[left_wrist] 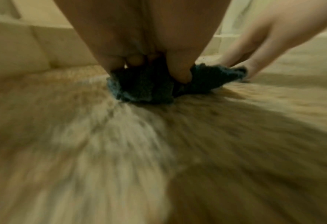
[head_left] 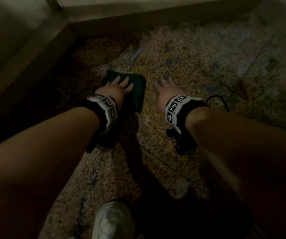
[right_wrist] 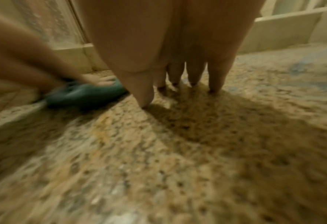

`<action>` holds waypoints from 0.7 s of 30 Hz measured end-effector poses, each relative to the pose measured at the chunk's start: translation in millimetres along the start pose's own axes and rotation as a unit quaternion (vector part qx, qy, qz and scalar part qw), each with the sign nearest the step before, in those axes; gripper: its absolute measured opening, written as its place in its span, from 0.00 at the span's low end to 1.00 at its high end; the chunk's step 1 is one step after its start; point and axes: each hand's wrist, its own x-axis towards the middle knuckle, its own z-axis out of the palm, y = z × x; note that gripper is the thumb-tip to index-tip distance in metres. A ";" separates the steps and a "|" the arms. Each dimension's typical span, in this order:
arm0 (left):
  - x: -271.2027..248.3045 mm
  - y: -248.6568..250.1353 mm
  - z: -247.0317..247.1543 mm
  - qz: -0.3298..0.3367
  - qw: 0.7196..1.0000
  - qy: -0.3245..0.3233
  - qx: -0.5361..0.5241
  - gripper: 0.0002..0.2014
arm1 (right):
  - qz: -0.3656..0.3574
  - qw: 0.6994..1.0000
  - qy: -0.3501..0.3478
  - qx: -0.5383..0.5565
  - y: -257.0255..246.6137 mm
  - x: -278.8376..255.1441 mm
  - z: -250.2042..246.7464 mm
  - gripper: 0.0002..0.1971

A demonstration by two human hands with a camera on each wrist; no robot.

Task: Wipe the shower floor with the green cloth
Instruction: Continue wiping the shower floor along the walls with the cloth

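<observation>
The dark green cloth lies folded on the speckled shower floor, close to the left wall. My left hand presses down on it with straight fingers. The left wrist view shows the cloth bunched under that hand's fingertips, with strong motion blur on the floor. My right hand is just right of the cloth, its fingers spread and the tips touching bare floor. From the right wrist, the right fingers stand on the floor and the cloth lies at left under the left hand.
A raised curb closes the far side and a wall base runs along the left. Bluish streaks mark the floor beyond the cloth. A white shoe stands at the bottom. A black cable loops by the right wrist.
</observation>
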 end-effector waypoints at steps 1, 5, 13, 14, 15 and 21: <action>5.0 -0.8 -6.1 -0.009 1.000 0.006 0.002 0.39 | 0.002 1.000 -0.001 0.000 -1.0 -1.6 0.0 0.37; 27.1 -2.2 -36.8 -0.031 0.999 0.006 0.007 0.39 | -0.001 1.000 -0.011 0.008 -2.0 -2.7 -3.5 0.39; 32.6 1.3 -45.1 -0.059 0.998 0.009 -0.013 0.39 | -0.014 0.999 -0.017 0.031 4.0 -2.4 -2.4 0.38; 28.6 0.5 -37.4 -0.056 0.998 0.018 -0.020 0.38 | -0.015 0.999 -0.014 0.033 4.9 -2.2 -2.6 0.38; 23.6 -0.3 -29.1 -0.054 0.998 0.014 -0.024 0.38 | -0.017 0.999 -0.009 0.039 5.5 -3.2 -1.7 0.37; 1.0 -10.9 4.7 -0.060 0.998 -0.001 -0.034 0.37 | -0.015 0.997 0.034 0.067 2.4 -10.6 8.2 0.36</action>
